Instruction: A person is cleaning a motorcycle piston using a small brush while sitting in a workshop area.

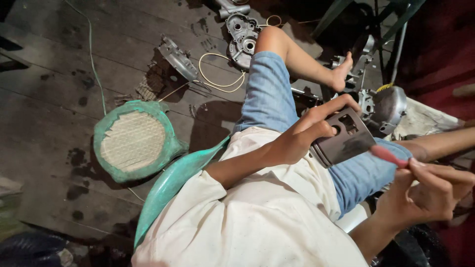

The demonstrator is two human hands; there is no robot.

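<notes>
a dark grey, cylindrical metal piston (343, 138) with a round pin hole in its side is gripped in the left hand (302, 133), the fingers curled around its upper skirt and the thumb pressed near the hole. it is held above the lap, over the pale blue denim shorts (277, 99) and just in front of the white shirt (267, 207). the right hand (430, 190) is pinched shut around a slim red-handled tool (388, 155), whose tip is laid against the lower edge of the piston; what kind of tool it is cannot be told because of blur.

the person is seated low, one bare knee raised and a bare foot (342, 74) set down among engine parts. on the dark, oil-stained wooden floor (54, 99) a silver metal engine crankcase half (242, 37) is seen beyond the knee, and a flat grey engine cover (178, 58) beside it, with a loop of cream-coloured cord (217, 81) lying between them. a rounded silver engine casing (388, 106) lies just past the piston, near the foot. to the left, a worn green stool with a woven cane seat (133, 141) is stood on the floor, well apart from the hands, and a thin green wire (94, 64) is run across the boards.
</notes>
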